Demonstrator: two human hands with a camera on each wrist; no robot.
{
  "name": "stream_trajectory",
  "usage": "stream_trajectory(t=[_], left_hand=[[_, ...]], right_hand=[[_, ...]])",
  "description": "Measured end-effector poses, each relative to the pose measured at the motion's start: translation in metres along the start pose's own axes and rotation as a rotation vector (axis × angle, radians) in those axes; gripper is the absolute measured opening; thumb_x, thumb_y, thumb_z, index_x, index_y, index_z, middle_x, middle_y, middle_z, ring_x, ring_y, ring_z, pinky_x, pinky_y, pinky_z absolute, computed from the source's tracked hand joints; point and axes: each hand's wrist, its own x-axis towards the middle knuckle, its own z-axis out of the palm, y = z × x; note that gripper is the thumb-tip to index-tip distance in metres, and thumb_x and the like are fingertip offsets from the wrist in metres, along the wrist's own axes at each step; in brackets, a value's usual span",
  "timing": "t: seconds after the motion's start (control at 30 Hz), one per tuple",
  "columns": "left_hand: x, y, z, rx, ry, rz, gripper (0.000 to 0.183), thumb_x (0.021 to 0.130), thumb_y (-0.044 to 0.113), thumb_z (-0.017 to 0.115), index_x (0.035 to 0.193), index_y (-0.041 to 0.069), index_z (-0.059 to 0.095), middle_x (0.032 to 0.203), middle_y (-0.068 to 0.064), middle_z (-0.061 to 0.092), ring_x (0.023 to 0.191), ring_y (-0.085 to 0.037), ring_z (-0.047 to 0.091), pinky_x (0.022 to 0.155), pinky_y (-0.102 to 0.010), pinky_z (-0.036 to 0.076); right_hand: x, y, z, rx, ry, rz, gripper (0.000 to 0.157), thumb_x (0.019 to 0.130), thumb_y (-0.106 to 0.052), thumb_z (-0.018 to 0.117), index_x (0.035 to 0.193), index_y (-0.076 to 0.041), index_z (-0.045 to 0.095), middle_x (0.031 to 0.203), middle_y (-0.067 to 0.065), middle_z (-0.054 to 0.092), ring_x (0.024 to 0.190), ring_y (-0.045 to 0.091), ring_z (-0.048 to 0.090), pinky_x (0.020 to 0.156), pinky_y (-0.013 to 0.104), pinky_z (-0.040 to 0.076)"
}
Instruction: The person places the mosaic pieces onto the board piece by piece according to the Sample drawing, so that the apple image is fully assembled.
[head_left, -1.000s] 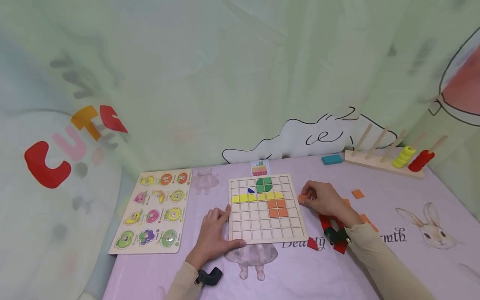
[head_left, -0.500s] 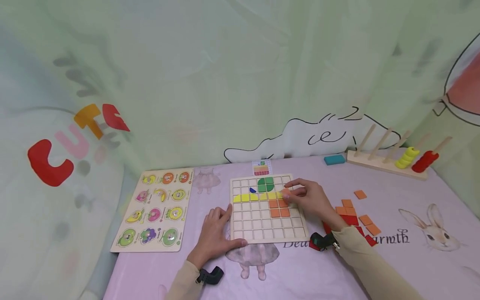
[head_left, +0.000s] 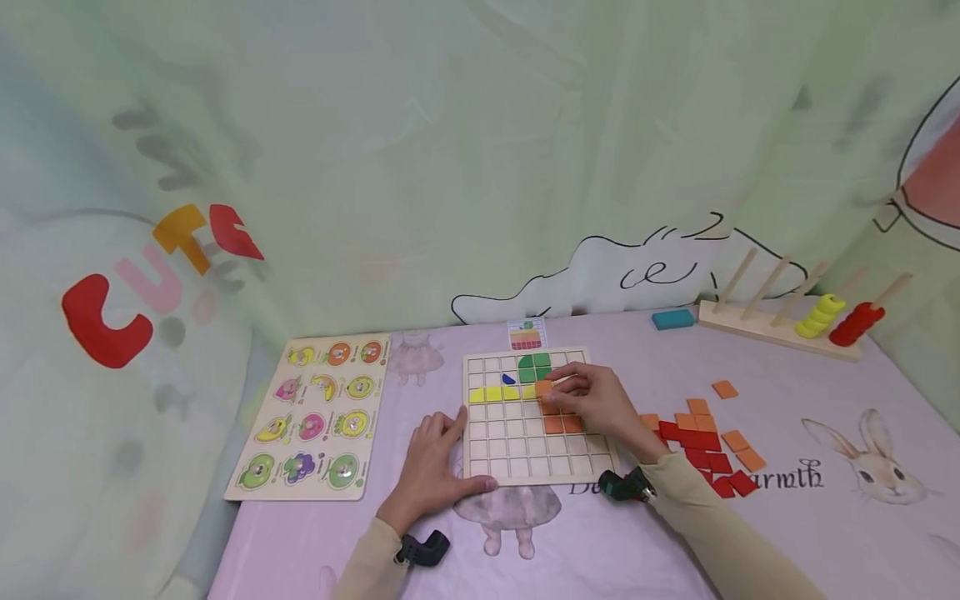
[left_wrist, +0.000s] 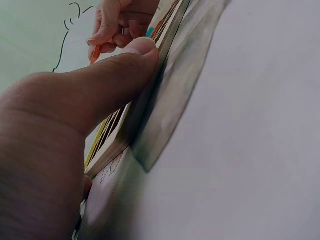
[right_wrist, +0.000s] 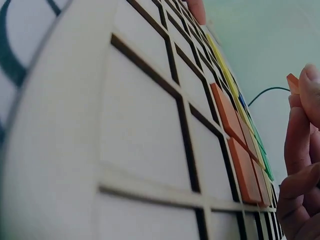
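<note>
The grid board (head_left: pixel 497 448) lies on the table (head_left: pixel 585 554), near the middle of its far edge. On the curtain (head_left: pixel 352 150) we read "CUTE"; print (head_left: pixel 787 476) right of the board shows only "armth". We see the left hand (head_left: pixel 431 467) at the board's near left corner, thumb and fingers spread. The right hand (head_left: pixel 597 402) pinches an orange tile (head_left: pixel 543 388) over the board's far half.

Right hand (head_left: pixel 600 402) pinches orange tile (head_left: pixel 543 388); left hand (head_left: pixel 431 467) touches board (head_left: pixel 498 448).
</note>
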Motion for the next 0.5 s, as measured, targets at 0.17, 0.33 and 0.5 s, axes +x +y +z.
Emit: stream_trajectory(t=[0.17, 0.33, 0.5], left_hand=[[0.000, 0.001, 0.001, -0.013, -0.007, -0.005, 0.119, 0.072, 0.072, 0.084, 0.163, 0.009, 0.041, 0.108, 0.002, 0.045, 0.098, -0.012, 0.035, 0.087, -0.031, 0.031], [0.000, 0.001, 0.001, -0.014, -0.017, -0.007, 0.119, 0.073, 0.073, 0.084, 0.163, 0.009, 0.041, 0.109, 0.001, 0.046, 0.098, -0.012, 0.035, 0.088, -0.031, 0.032], [0.000, 0.001, 0.000, -0.010, -0.012, -0.010, 0.119, 0.073, 0.073, 0.084, 0.163, 0.009, 0.041, 0.108, 0.002, 0.045, 0.097, -0.011, 0.035, 0.088, -0.031, 0.032]], right_hand=[[0.001, -0.002, 0.006, -0.001, -0.016, 0.018, 0.035, 0.092, -0.016, 0.085, 0.123, -0.005, 0.074, 0.092, 0.006, 0.081, 0.088, 0.015, 0.074, 0.074, 0.019, 0.052], [0.001, -0.002, 0.012, -0.109, 0.002, -0.066, 0.031, 0.089, -0.016, 0.087, 0.117, -0.006, 0.078, 0.090, 0.002, 0.078, 0.081, 0.013, 0.068, 0.071, 0.020, 0.050], [0.000, -0.007, 0.016, -0.250, 0.011, -0.126, 0.028, 0.084, -0.021, 0.092, 0.107, -0.008, 0.082, 0.086, 0.000, 0.070, 0.078, 0.017, 0.055, 0.068, 0.026, 0.045]])
